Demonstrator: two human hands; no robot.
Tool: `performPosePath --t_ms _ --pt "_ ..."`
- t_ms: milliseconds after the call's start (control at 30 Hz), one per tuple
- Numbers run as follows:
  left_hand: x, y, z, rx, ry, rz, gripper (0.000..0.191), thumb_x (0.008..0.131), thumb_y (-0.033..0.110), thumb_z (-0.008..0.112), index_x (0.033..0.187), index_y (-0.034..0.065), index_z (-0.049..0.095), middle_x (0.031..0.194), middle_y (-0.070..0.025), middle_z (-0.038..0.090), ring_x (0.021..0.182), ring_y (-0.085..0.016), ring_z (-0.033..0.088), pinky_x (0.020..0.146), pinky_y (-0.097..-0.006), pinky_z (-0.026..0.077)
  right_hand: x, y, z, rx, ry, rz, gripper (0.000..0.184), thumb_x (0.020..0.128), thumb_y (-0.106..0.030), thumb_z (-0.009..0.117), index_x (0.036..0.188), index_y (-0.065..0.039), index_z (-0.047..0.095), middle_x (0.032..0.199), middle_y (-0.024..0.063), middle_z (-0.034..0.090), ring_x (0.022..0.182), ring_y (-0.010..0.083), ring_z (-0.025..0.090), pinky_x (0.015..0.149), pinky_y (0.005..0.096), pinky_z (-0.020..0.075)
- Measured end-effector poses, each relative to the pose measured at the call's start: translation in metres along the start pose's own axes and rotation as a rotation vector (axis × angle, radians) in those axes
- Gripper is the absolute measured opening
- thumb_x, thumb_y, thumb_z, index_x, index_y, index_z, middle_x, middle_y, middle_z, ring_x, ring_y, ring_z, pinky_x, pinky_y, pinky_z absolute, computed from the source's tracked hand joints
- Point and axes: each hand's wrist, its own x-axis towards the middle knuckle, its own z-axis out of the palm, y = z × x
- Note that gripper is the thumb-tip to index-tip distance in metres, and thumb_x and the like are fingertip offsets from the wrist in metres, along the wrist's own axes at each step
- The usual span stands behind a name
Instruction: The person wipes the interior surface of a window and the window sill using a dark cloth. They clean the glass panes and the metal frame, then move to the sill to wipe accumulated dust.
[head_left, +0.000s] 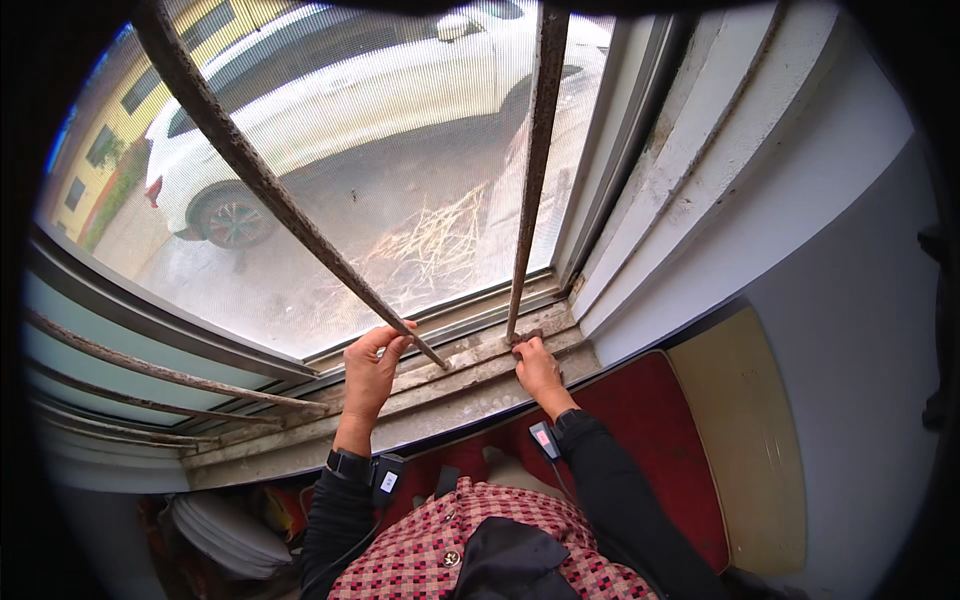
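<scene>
My left hand (373, 366) has its fingertips around a rusty metal window bar (322, 244), near the bar's lower end. With my right hand (538, 369) I grip a dark brown cloth (527, 337) on the window sill, by the foot of another rusty bar (532, 187). Most of the cloth is hidden under the fingers. The worn wooden sill ledge (480, 365) runs beneath both hands and looks stained. Behind the bars is a mesh window screen (420, 255) in a metal frame.
More rusty bars (172, 373) cross the window at the left. A white painted frame (675, 187) rises at the right. Below the sill lies a red mat (637, 435), with a yellowish panel (750, 442) beside it. Stacked pale items (225, 536) sit at lower left. A white car (360, 105) stands outside.
</scene>
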Motion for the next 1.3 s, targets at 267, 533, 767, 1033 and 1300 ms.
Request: performPosePath --t_ms 267,533,767,1033,1300 --pt "-0.001 -0.006 0.004 -0.012 0.061 0.033 0.017 0.087 0.009 0.067 0.103 0.0049 0.072 0.089 -0.0079 0.072 0.082 -0.013 0.066 0.075 -0.0260 0.050 0.039 0.006 -0.075 0.229 0.431 -0.206 0.031 0.074 0.003 0.061 0.104 -0.005 0.059 0.114 0.0163 0.053 0.106 0.0353 0.053 0.093 0.0402 0.0458" --pt "-0.002 -0.003 0.002 0.008 0.025 0.004 0.019 0.090 0.009 0.065 0.106 0.0008 0.070 0.099 -0.0079 0.071 0.089 -0.012 0.063 0.081 -0.0257 0.049 0.028 0.036 -0.040 -0.564 0.220 -0.096 0.024 0.085 -0.003 0.058 0.106 -0.009 0.049 0.102 0.0143 0.050 0.095 0.0334 0.058 0.070 0.0383 0.0560" --pt "-0.001 -0.009 0.004 -0.014 0.030 0.009 0.018 0.091 0.009 0.064 0.105 -0.0007 0.070 0.097 -0.0064 0.070 0.087 -0.010 0.062 0.079 -0.0243 0.050 0.021 0.021 -0.023 -0.082 0.016 0.070 0.035 0.071 -0.018 0.076 0.101 -0.008 0.061 0.095 0.0176 0.063 0.090 0.0363 0.063 0.079 0.0455 0.0517" --pt "-0.002 -0.002 0.004 0.003 0.054 0.051 0.018 0.089 0.009 0.065 0.105 0.0020 0.071 0.096 -0.0073 0.071 0.087 -0.012 0.064 0.079 -0.0253 0.050 0.008 0.026 -0.042 0.096 0.348 -0.048 0.037 0.070 -0.008 0.072 0.105 -0.006 0.060 0.112 0.0149 0.056 0.098 0.0333 0.061 0.085 0.0413 0.0498" --pt "-0.004 0.003 0.004 -0.044 0.064 -0.003 0.019 0.087 0.009 0.067 0.106 0.0056 0.072 0.090 -0.0068 0.070 0.082 -0.011 0.064 0.076 -0.0254 0.050 -0.001 0.008 -0.012 -0.159 0.103 0.152 0.041 0.073 -0.016 0.075 0.108 -0.007 0.054 0.109 0.0168 0.052 0.092 0.0389 0.062 0.080 0.0463 0.0534"
